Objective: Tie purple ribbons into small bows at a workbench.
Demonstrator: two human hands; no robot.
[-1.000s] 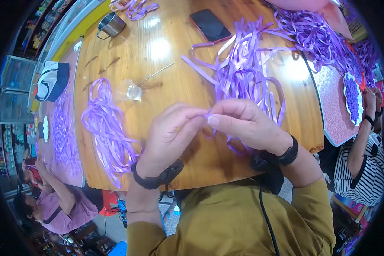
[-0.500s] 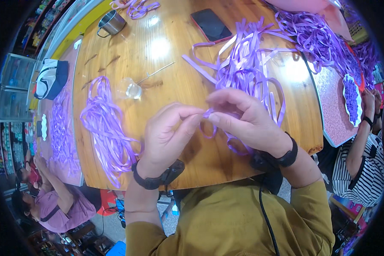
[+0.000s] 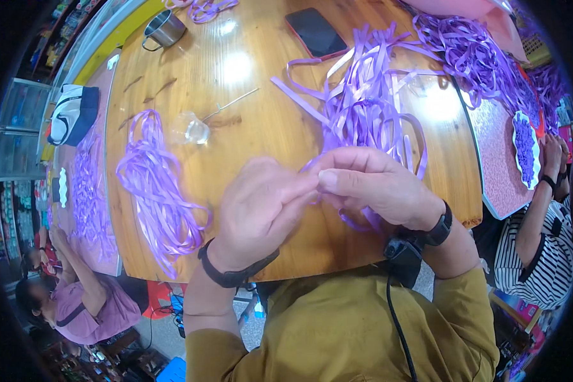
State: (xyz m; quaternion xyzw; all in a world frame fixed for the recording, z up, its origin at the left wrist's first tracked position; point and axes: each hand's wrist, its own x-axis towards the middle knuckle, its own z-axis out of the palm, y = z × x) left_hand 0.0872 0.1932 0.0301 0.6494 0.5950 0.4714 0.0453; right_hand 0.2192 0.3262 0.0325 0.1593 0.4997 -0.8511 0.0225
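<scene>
Both hands meet above the near edge of the round wooden desk (image 3: 254, 108), working a strip of purple ribbon (image 3: 328, 159). The left hand (image 3: 258, 210) and the right hand (image 3: 379, 188) have their fingers drawn narrow, tips pressed together on the strip where it loops between them; the exact fold is hidden by the thumbs. The strip runs up into the loose ribbon pile (image 3: 369, 105) lying just beyond the hands, which looks unsorted and large, so most of the material appears unworked. A separate bundle of ribbon (image 3: 156, 191) lies to the left, well apart from the hands, its strands gathered in long loops; whether it is finished stock cannot be told. Also on the desk are a dark phone (image 3: 315, 32), a metal cup (image 3: 165, 28) and a small clear plastic piece (image 3: 188, 129). By this reading the work is at an early or middle stage.
</scene>
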